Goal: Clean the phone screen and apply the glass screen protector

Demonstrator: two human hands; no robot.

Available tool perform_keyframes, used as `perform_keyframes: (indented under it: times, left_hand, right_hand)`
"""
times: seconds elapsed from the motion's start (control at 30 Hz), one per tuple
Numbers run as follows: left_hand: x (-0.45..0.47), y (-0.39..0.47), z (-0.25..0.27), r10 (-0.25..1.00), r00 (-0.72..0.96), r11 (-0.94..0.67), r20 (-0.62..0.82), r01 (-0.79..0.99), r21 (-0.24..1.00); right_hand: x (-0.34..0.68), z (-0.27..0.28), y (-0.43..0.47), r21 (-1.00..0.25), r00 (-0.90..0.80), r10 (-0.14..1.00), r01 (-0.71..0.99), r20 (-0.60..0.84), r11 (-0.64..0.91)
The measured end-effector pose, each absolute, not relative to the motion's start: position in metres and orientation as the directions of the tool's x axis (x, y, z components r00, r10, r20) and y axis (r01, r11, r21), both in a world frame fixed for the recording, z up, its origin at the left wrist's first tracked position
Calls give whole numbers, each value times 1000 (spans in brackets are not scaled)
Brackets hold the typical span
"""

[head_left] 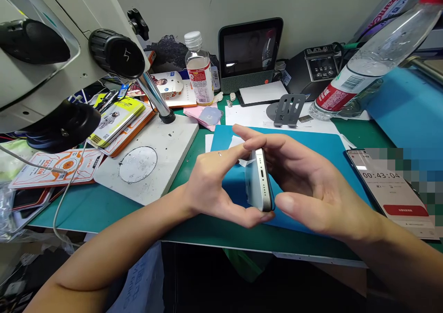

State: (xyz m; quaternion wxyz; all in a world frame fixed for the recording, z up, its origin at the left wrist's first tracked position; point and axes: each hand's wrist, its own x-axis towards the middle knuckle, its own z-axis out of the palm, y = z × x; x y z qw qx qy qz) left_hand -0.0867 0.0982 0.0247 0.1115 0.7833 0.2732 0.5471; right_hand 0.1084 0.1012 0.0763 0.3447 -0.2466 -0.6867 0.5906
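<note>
A smartphone (263,184) is held on its edge over the blue mat (321,149), its bottom end with charging port and speaker holes facing me. My left hand (216,184) pinches it by its long edges, thumb below and index finger above. My right hand (308,179) curls around the other side; its fingers meet the phone's upper edge and its thumb lies by the lower edge. A small piece of whitish film or paper (245,162) shows beside the phone near the left fingers. The right fingers' inner contact is partly hidden.
A microscope (76,50) stands over its white base (166,158) at left, near stacked boxes (117,119). Behind are a bottle (200,73), smart display (251,50), phone stand (289,110) and tilted large bottle (367,73). Another phone (391,188) showing a timer lies right.
</note>
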Motion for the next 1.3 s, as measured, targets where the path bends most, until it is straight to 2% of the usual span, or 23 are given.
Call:
perform_keyframes:
  times: [0.63,1.3]
  left_hand:
    - [-87,98,25,551,263,-828,792,293,478]
    - [-89,97,26,572,252,-810,781,329,486]
  right_hand:
    - [109,75,100,-990,-639,756,-84,143,116]
    - [108,68,106,-973,-664,712,-135,228,186]
